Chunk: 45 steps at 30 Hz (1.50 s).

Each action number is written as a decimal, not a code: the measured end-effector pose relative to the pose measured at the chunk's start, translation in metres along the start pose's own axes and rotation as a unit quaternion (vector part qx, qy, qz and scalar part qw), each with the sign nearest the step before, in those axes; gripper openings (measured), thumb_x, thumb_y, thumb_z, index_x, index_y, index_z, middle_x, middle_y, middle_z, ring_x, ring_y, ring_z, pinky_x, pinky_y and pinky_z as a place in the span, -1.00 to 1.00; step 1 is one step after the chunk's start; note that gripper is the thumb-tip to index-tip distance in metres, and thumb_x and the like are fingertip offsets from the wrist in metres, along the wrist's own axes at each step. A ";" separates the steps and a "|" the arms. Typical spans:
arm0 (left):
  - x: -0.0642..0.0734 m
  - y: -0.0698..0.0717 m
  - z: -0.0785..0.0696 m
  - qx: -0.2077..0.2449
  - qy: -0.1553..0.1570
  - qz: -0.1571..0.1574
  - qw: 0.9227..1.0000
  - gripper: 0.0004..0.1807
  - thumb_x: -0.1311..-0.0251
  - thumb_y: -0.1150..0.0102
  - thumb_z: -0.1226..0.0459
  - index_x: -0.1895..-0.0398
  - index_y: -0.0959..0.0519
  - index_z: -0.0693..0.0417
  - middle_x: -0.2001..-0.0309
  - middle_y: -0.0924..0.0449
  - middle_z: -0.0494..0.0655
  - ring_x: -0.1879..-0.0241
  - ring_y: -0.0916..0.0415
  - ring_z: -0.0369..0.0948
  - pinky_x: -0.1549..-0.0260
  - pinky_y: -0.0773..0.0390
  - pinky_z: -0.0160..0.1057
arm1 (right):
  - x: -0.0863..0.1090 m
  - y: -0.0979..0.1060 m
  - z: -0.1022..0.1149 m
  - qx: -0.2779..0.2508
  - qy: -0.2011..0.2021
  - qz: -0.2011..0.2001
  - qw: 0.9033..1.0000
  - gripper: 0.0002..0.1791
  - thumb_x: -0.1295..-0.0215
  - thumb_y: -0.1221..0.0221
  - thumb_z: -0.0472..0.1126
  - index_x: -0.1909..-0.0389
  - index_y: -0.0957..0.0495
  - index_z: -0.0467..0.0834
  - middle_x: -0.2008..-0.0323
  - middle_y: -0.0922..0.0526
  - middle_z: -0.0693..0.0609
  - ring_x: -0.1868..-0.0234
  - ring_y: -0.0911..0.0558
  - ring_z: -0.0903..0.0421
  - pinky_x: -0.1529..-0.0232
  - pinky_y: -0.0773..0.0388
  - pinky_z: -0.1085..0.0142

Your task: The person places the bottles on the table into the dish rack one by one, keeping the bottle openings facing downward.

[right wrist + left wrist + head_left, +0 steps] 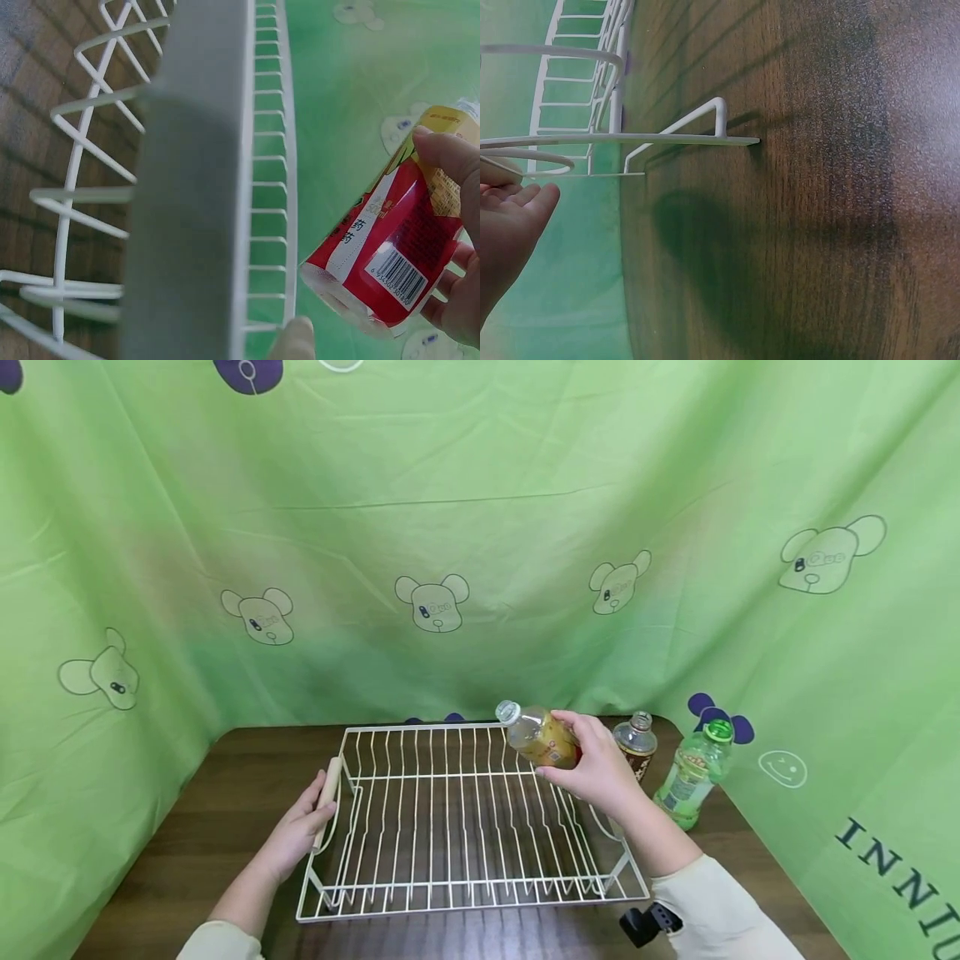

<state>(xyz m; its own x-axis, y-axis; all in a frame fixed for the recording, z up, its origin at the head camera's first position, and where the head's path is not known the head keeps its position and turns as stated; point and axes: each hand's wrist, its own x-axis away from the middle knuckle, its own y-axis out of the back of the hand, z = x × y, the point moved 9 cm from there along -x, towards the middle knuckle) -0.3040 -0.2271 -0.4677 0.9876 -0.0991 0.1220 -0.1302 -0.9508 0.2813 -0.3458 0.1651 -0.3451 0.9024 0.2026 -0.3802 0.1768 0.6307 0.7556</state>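
Note:
A white wire dish rack (390, 913) stands on the table. At its left end my left hand (292, 833) holds the pale handle (330, 783), thumb on the near side and fingers behind it. The left wrist view catches part of that hand (510, 232) beside the rack's side wires. My right hand (600, 770) grips a clear plastic bottle (534, 737) around its label, above the rack's back right part. The bottle is tilted, its uncapped mouth toward the upper left. From the right wrist, its red and yellow label (409, 225) with a barcode shows, base pointing down.
Right of the rack stand a clear bottle with a dark brown label (637, 747), partly hidden by my right hand, and a green bottle (693, 772). A green curtain (525, 527) with bear drawings hangs behind and beside the brown wooden table (195, 827).

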 end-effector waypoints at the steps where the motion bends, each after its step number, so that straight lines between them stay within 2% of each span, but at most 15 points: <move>1: 0.000 0.000 0.000 0.001 0.000 0.000 1.000 -0.25 -0.48 0.22 0.31 -0.56 0.33 0.19 -0.56 0.44 0.29 -0.52 0.36 0.20 -0.37 -0.05 0.22 | -0.002 -0.003 0.002 0.004 0.005 0.004 1.000 -0.07 0.10 -0.52 -0.04 -0.35 -0.33 -0.07 -0.21 -0.45 -0.21 -0.20 -0.43 -0.21 -0.08 -0.47 -0.14; 7: 0.000 -0.001 0.000 0.009 -0.003 -0.002 1.000 -0.25 -0.47 0.23 0.32 -0.56 0.33 0.19 -0.55 0.45 0.30 -0.52 0.38 0.18 -0.41 0.03 0.20 | -0.008 -0.023 0.017 0.030 0.037 0.020 0.999 -0.10 0.12 -0.52 -0.01 -0.31 -0.38 -0.05 -0.16 -0.50 -0.17 -0.16 -0.47 -0.18 -0.07 -0.47 -0.12; 12: 0.000 0.000 0.001 0.009 -0.004 -0.003 1.000 -0.24 -0.46 0.20 0.31 -0.56 0.32 0.20 -0.56 0.43 0.30 -0.52 0.34 0.18 -0.39 -0.03 0.19 | -0.012 -0.037 0.032 0.024 0.052 0.028 0.998 -0.10 0.15 -0.53 -0.02 -0.30 -0.40 -0.05 -0.13 -0.52 -0.14 -0.13 -0.48 -0.14 -0.06 -0.49 -0.09; 14: -0.001 0.001 0.002 0.005 -0.002 -0.007 1.000 -0.23 -0.45 0.17 0.29 -0.56 0.30 0.19 -0.56 0.39 0.31 -0.50 0.26 0.17 -0.34 -0.14 0.13 | -0.013 -0.043 0.037 0.019 0.055 0.035 0.998 -0.10 0.15 -0.53 -0.03 -0.30 -0.40 -0.04 -0.13 -0.52 -0.13 -0.12 -0.49 -0.14 -0.08 -0.48 -0.08; 17: -0.001 0.003 0.003 -0.009 -0.003 -0.019 1.000 -0.21 -0.44 0.11 0.27 -0.57 0.27 0.18 -0.55 0.30 0.35 -0.46 0.10 0.14 -0.21 -0.30 -0.07 | -0.014 -0.052 0.044 0.023 0.059 0.049 0.997 -0.10 0.16 -0.53 -0.01 -0.30 -0.40 0.00 -0.14 -0.52 -0.12 -0.11 -0.50 -0.13 -0.08 -0.47 -0.08; 20: -0.001 0.006 0.002 -0.026 -0.007 -0.029 0.999 -0.21 -0.42 0.07 0.27 -0.56 0.22 0.22 -0.52 0.16 0.39 -0.41 -0.03 0.10 -0.10 -0.34 -0.24 | -0.015 -0.061 0.051 0.032 0.064 0.062 0.995 -0.10 0.17 -0.53 0.00 -0.30 -0.41 0.02 -0.17 -0.51 -0.11 -0.12 -0.50 -0.13 -0.09 -0.48 -0.07; 25: 0.001 0.009 -0.006 -0.046 -0.020 -0.042 0.998 -0.18 -0.40 0.00 0.26 -0.55 0.19 0.27 -0.47 -0.01 0.43 -0.37 -0.16 0.12 -0.20 -0.38 -0.15 | -0.015 -0.073 0.060 0.040 0.072 0.081 0.993 -0.09 0.18 -0.53 0.00 -0.31 -0.40 0.02 -0.14 -0.51 -0.10 -0.09 -0.52 -0.12 -0.12 -0.47 -0.08; 30: -0.001 0.012 -0.020 -0.046 -0.036 -0.044 0.997 -0.11 -0.35 -0.10 0.21 -0.56 0.19 0.22 -0.49 0.02 0.39 -0.37 -0.17 0.17 -0.24 -0.38 0.03 | -0.016 -0.082 0.066 0.054 0.076 0.094 0.991 -0.07 0.21 -0.53 0.02 -0.30 -0.40 0.03 -0.08 -0.53 -0.08 -0.06 -0.52 -0.07 -0.14 -0.47 -0.06; 32: -0.002 0.012 -0.028 -0.054 -0.046 -0.045 0.996 -0.08 -0.32 -0.14 0.20 -0.57 0.18 0.19 -0.51 0.05 0.36 -0.40 -0.13 0.20 -0.31 -0.29 0.13 | -0.016 -0.085 0.067 0.057 0.078 0.098 0.991 -0.07 0.21 -0.54 0.02 -0.30 -0.40 0.03 -0.09 -0.53 -0.08 -0.07 -0.52 -0.08 -0.15 -0.46 -0.07; 35: -0.006 0.010 -0.042 -0.074 -0.070 -0.049 0.994 -0.06 -0.28 -0.21 0.18 -0.57 0.13 0.17 -0.54 0.12 0.30 -0.49 0.06 0.21 -0.42 -0.03 0.23 | -0.016 -0.088 0.069 0.061 0.081 0.103 0.989 -0.09 0.21 -0.54 0.02 -0.29 -0.41 0.05 -0.10 -0.54 -0.09 -0.08 -0.52 -0.09 -0.16 -0.45 -0.08; 38: -0.010 0.004 -0.057 -0.083 -0.098 -0.046 0.991 -0.05 -0.23 -0.27 0.19 -0.56 0.07 0.16 -0.55 0.14 0.26 -0.52 0.18 0.22 -0.43 0.08 0.25 | -0.017 -0.091 0.073 0.065 0.089 0.107 0.988 -0.10 0.21 -0.53 0.02 -0.28 -0.42 0.06 -0.08 -0.54 -0.08 -0.08 -0.51 -0.07 -0.17 -0.45 -0.06; 40: -0.013 -0.003 -0.067 -0.087 -0.111 -0.042 0.989 -0.05 -0.19 -0.31 0.20 -0.55 0.02 0.13 -0.56 0.13 0.23 -0.52 0.20 0.22 -0.43 0.10 0.27 | -0.017 -0.093 0.076 0.070 0.097 0.111 0.987 -0.11 0.20 -0.53 0.02 -0.27 -0.42 0.06 -0.07 -0.54 -0.06 -0.09 -0.51 -0.06 -0.19 -0.44 -0.05; 42: -0.014 -0.010 -0.077 -0.089 -0.121 -0.035 0.988 -0.05 -0.14 -0.35 0.21 -0.54 -0.04 0.11 -0.56 0.11 0.20 -0.52 0.17 0.23 -0.43 0.09 0.28 | -0.017 -0.094 0.079 0.072 0.105 0.116 0.985 -0.11 0.20 -0.53 0.03 -0.27 -0.42 0.06 -0.07 -0.54 -0.05 -0.09 -0.50 -0.05 -0.20 -0.43 -0.05; 45: -0.017 -0.021 -0.090 -0.121 -0.139 -0.031 0.982 -0.06 -0.08 -0.40 0.20 -0.51 -0.12 0.10 -0.55 0.05 0.20 -0.50 0.10 0.22 -0.41 0.03 0.29 | -0.017 -0.097 0.084 0.076 0.116 0.124 0.983 -0.11 0.21 -0.53 0.05 -0.27 -0.42 0.07 -0.06 -0.54 -0.04 -0.09 -0.50 -0.04 -0.20 -0.43 -0.05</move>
<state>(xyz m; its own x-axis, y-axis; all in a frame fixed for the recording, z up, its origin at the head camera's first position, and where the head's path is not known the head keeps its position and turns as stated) -0.3265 -0.1791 -0.3895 0.9758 -0.1518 -0.1575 -0.0534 -0.8635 0.5016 -0.3449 0.0371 -0.3670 0.8144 0.5120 -0.2731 0.0365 0.4245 0.9047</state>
